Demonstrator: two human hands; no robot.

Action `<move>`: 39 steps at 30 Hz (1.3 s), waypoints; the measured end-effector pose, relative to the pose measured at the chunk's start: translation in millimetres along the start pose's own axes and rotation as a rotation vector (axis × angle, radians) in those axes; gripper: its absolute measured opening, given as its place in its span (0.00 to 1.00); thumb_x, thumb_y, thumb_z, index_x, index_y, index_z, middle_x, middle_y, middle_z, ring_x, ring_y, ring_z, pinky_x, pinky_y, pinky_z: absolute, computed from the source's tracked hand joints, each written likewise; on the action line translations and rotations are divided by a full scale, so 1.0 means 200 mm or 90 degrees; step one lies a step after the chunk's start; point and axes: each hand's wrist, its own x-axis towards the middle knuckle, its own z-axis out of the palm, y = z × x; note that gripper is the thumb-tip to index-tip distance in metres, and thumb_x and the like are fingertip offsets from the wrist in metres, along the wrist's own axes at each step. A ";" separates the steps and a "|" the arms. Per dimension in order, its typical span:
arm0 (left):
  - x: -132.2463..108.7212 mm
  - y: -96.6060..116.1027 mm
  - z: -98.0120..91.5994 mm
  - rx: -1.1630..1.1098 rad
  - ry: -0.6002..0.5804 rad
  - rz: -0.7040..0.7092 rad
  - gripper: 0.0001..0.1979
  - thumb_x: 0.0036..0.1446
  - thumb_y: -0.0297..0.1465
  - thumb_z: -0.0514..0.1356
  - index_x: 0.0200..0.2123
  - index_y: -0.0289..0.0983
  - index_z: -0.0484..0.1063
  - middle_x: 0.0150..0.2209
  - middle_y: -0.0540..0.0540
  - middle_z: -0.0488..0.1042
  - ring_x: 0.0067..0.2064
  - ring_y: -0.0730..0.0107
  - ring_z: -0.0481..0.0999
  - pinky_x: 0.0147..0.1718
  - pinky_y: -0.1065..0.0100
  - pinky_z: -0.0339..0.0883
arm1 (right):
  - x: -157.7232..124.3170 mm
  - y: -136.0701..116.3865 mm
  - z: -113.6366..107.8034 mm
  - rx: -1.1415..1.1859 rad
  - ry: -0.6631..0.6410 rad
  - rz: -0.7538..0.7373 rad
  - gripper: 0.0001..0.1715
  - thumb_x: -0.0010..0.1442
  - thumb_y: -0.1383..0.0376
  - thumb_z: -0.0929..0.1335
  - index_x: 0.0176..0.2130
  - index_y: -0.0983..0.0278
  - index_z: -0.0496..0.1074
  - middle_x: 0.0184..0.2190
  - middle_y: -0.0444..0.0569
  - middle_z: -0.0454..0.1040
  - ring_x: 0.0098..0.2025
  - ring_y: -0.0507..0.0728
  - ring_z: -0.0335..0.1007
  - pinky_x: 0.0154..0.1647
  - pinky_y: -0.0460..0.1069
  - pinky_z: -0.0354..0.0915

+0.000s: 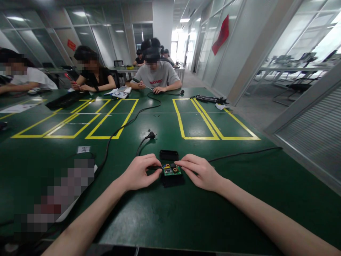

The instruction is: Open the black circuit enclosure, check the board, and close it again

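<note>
A small green circuit board with two copper-wound coils sits over a black plastic case half on the table. My left hand is closed at the board's left side, thumb and forefinger pinching a black power cable where its coloured wires meet the board. At the opposite side, my right hand has its fingertips close together on the board's upper right corner, by a black component; its thumb is partly hidden. Just beyond the board lies another black case half.
A cable with a black plug lies behind my left hand. Another cable runs off to the right. A blurred-out object lies at left, near a paper label. Yellow tape marks the green table. Several people sit beyond.
</note>
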 end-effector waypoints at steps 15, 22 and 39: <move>-0.03 0.02 0.04 -0.106 -0.073 -0.043 0.02 0.52 0.26 0.60 0.30 0.36 0.73 0.25 0.54 0.65 0.25 0.77 0.64 0.25 0.75 0.56 | 0.00 -0.03 0.00 -0.040 -0.031 -0.074 0.14 0.69 0.71 0.63 0.51 0.66 0.74 0.37 0.53 0.78 0.36 0.55 0.74 0.35 0.49 0.71; -0.03 0.02 0.04 -0.093 -0.063 -0.036 0.03 0.53 0.26 0.60 0.31 0.35 0.74 0.25 0.53 0.66 0.25 0.77 0.64 0.25 0.75 0.56 | -0.01 -0.04 0.01 -0.037 -0.028 -0.078 0.13 0.69 0.70 0.64 0.50 0.65 0.75 0.36 0.52 0.79 0.35 0.54 0.75 0.34 0.48 0.70; -0.02 -0.01 0.02 -0.046 -0.090 -0.013 0.06 0.58 0.27 0.60 0.35 0.36 0.78 0.28 0.49 0.73 0.31 0.71 0.71 0.31 0.71 0.63 | -0.02 -0.03 -0.05 -0.029 -0.144 0.023 0.15 0.62 0.59 0.72 0.46 0.64 0.72 0.37 0.50 0.79 0.37 0.56 0.77 0.35 0.48 0.66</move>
